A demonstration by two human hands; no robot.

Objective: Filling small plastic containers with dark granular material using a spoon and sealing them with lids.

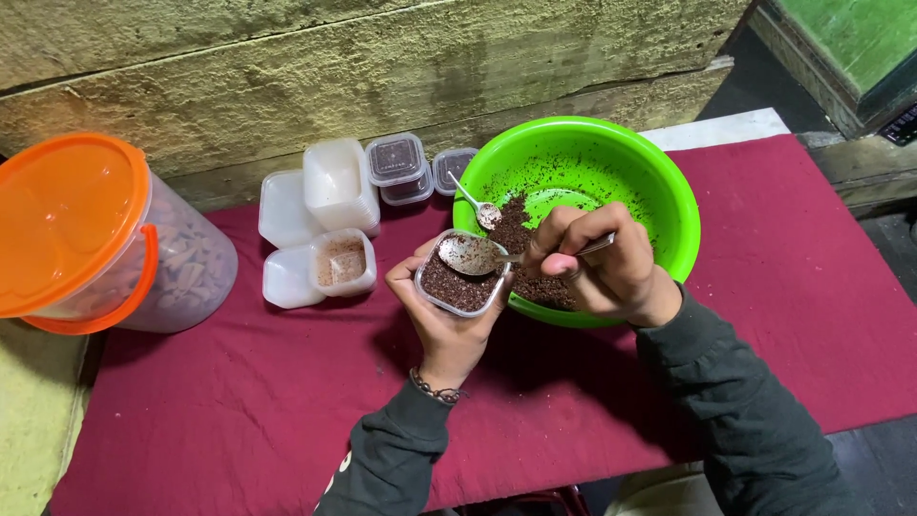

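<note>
My right hand (602,268) pinches a spoon (478,254), its bowl flat on the dark crumbs to press them. My left hand (444,320) cups the small tub (460,287) against the green bowl's (659,191) rim, catching spills over the red counter (239,401).

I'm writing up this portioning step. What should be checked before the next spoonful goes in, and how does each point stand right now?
1. Left hand supports the small clear container from below: ok.
2. Container held level: ok.
3. Right hand grips the metal spoon by its handle: ok.
4. Spoon bowl sits over the container, not the red cloth: ok.
5. Dark crumbly mix remains in the green bowl: ok.
6. Room left in the container: cannot tell; the mix looks near the rim.
</note>
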